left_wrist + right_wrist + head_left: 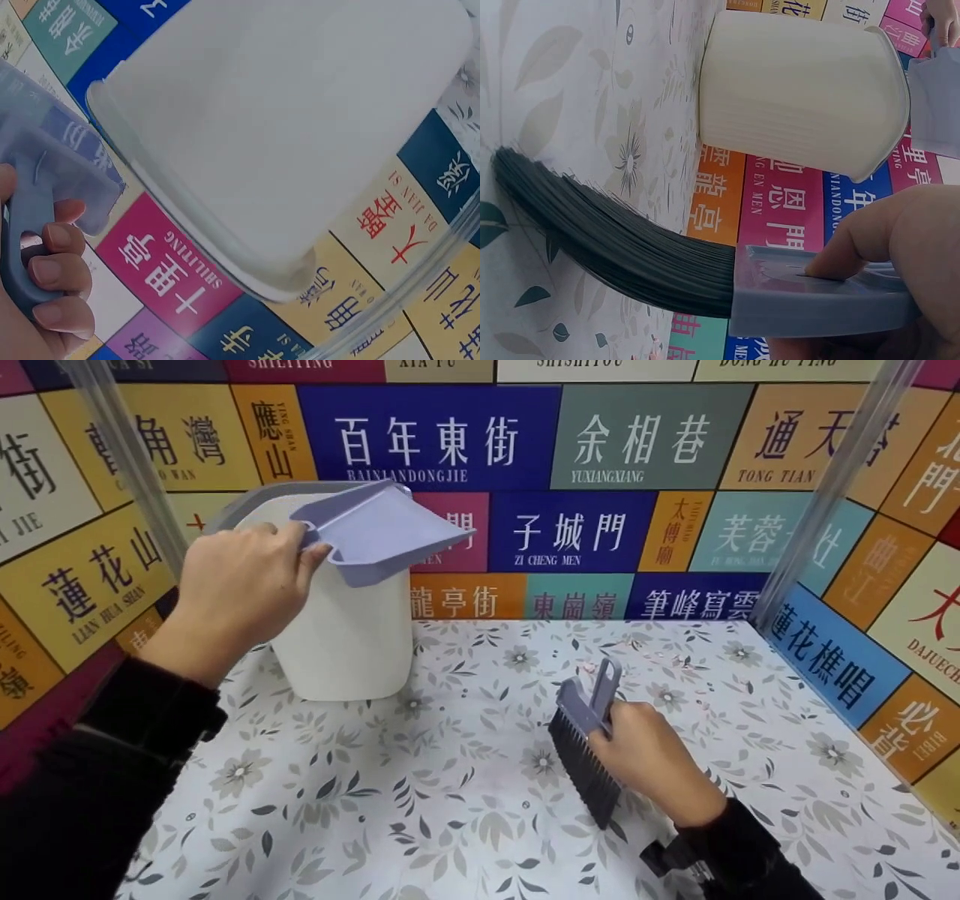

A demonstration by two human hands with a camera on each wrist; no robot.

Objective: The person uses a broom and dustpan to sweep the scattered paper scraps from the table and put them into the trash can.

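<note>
My left hand (244, 585) grips the handle of a grey-blue dustpan (401, 525), raised at the rim of a white trash bin (349, 645). In the left wrist view, the fingers wrap through the handle's loop, and the pan (67, 165) is beside the bin (277, 112). My right hand (649, 750) holds a hand brush (581, 757) with a grey-blue body and dark bristles. Its handle points up and away. In the right wrist view, the bristles (622, 232) reach down to the tabletop, their tips bent over. The bin's inside is hidden from every view.
A white tablecloth with grey flowers and leaves (450, 810) covers the table. Small pinkish bits (705, 688) lie scattered toward its back right. Colourful panels with street names (427, 435) stand around the back and sides, with clear corner posts (832, 502).
</note>
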